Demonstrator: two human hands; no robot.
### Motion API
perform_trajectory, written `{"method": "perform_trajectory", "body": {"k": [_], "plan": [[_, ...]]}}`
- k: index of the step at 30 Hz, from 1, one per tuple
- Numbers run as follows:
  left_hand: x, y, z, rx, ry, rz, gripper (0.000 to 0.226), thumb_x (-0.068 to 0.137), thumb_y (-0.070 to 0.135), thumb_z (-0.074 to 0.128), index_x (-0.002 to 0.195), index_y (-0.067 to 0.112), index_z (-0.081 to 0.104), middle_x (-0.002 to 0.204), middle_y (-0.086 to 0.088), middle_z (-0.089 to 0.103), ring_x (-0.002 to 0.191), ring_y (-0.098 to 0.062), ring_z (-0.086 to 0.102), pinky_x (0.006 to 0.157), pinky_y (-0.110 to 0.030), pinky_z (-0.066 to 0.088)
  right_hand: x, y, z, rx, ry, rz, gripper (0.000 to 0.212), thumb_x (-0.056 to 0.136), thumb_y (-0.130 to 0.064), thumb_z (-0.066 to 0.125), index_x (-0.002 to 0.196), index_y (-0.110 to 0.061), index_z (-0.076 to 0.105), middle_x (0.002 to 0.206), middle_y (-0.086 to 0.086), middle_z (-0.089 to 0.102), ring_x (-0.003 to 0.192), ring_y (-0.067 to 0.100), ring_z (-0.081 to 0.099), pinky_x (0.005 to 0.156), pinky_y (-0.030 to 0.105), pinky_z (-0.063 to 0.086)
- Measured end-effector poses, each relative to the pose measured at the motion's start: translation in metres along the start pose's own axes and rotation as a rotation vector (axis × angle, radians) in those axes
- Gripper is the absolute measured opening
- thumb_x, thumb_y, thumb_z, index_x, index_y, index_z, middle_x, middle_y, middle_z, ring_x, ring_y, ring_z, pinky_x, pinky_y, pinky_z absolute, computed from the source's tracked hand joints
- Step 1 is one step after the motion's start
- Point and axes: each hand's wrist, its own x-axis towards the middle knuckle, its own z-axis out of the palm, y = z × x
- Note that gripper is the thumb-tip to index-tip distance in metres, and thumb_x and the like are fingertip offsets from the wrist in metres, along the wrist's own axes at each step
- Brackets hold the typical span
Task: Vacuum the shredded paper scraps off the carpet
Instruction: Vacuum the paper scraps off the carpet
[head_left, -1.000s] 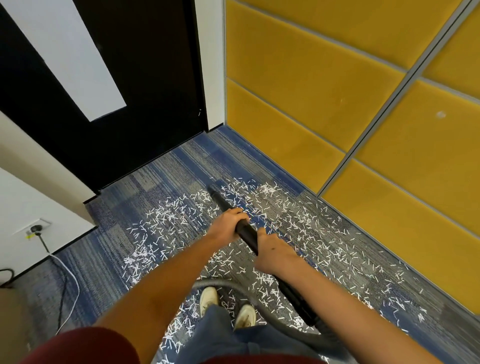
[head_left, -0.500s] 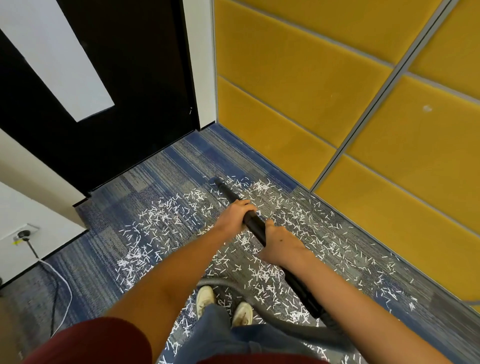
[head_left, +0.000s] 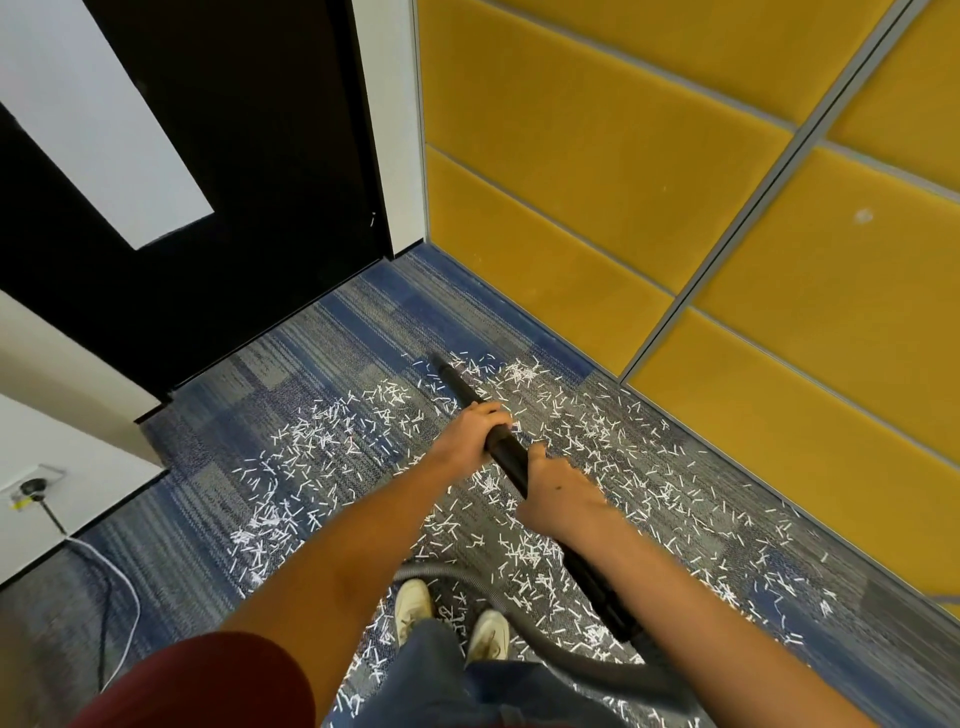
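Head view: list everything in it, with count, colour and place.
carpet: one, blue-grey, whole floor
paper scraps: many, white, strewn over the carpet
vacuum wand: one, black, centre, tip among the scraps
hose: one, grey, on the floor near the feet
door: one, black with white panel, upper left
wall panels: several, yellow, right
outlet: one, white, far left wall
cords: two, black and white, lower left
shoes: two, off-white, bottom centre
left hand: grips wand, farther along
right hand: grips wand, nearer the body
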Motion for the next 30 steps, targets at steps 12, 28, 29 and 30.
{"method": "perform_trajectory", "body": {"k": [12, 28, 29, 30], "plan": [[-0.011, -0.04, -0.022, 0.013, 0.06, -0.087, 0.037, 0.08, -0.006, 0.062, 0.112, 0.013, 0.063, 0.135, -0.008, 0.051, 0.129, -0.028, 0.043, 0.109, -0.04, 0.032, 0.014, -0.035, -0.005, -0.031, -0.012, -0.106, 0.041, 0.091, -0.015, 0.054, 0.128, -0.008, 0.037, 0.1, 0.007, 0.052, 0.097, 0.027, 0.061, 0.075, 0.033, 0.048], [-0.012, -0.016, -0.007, 0.026, 0.048, -0.004, 0.031, 0.078, -0.003, 0.066, 0.105, 0.014, 0.064, 0.12, -0.002, 0.057, 0.11, -0.021, 0.055, 0.103, -0.036, 0.04, 0.0, -0.014, 0.002, -0.027, -0.008, -0.059, 0.045, 0.088, -0.007, 0.056, 0.128, -0.01, 0.036, 0.087, 0.002, 0.046, 0.08, 0.02, 0.056, 0.071, 0.029, 0.052], [-0.015, -0.014, -0.006, 0.028, 0.045, -0.006, 0.031, 0.079, -0.003, 0.066, 0.105, 0.014, 0.064, 0.12, -0.002, 0.057, 0.11, -0.021, 0.055, 0.103, -0.036, 0.041, -0.003, -0.012, 0.004, -0.028, -0.006, -0.061, 0.045, 0.088, -0.007, 0.056, 0.128, -0.01, 0.035, 0.085, 0.001, 0.045, 0.08, 0.019, 0.056, 0.071, 0.029, 0.052], [-0.017, -0.014, -0.004, 0.027, 0.043, -0.007, 0.031, 0.078, -0.002, 0.066, 0.104, 0.014, 0.064, 0.12, -0.002, 0.057, 0.11, -0.021, 0.055, 0.103, -0.037, 0.041, -0.006, -0.011, 0.005, -0.031, -0.004, -0.063, 0.045, 0.089, -0.008, 0.056, 0.128, -0.01, 0.035, 0.084, 0.0, 0.044, 0.079, 0.019, 0.055, 0.07, 0.028, 0.052]]}}
